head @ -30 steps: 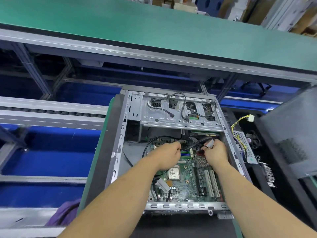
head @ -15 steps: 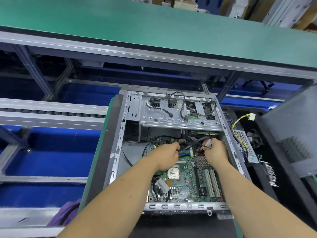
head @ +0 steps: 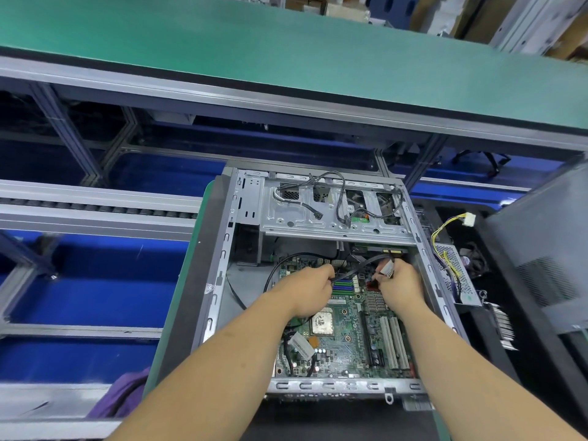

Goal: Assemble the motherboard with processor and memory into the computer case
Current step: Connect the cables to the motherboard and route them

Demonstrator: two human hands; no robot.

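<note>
While the motherboard [head: 343, 342] lies flat inside the open computer case [head: 222, 281], both hands work at its far edge beneath the drive cage [head: 318, 218]. The left hand [head: 310, 292] is curled around a dark cable [head: 356, 268]. The right hand [head: 399, 286] pinches a tagged cable end [head: 386, 269] over a red connector [head: 371, 284].

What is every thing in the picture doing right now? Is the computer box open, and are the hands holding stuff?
Computer case: lying flat, side open.
Motherboard: lying inside the case.
Processor: on the board, uncovered.
Left hand: fingers curled round a dark cable.
Right hand: pinching a grey connector.
Yellow wire bundle: hanging loose outside the case, plug unattached.
</note>
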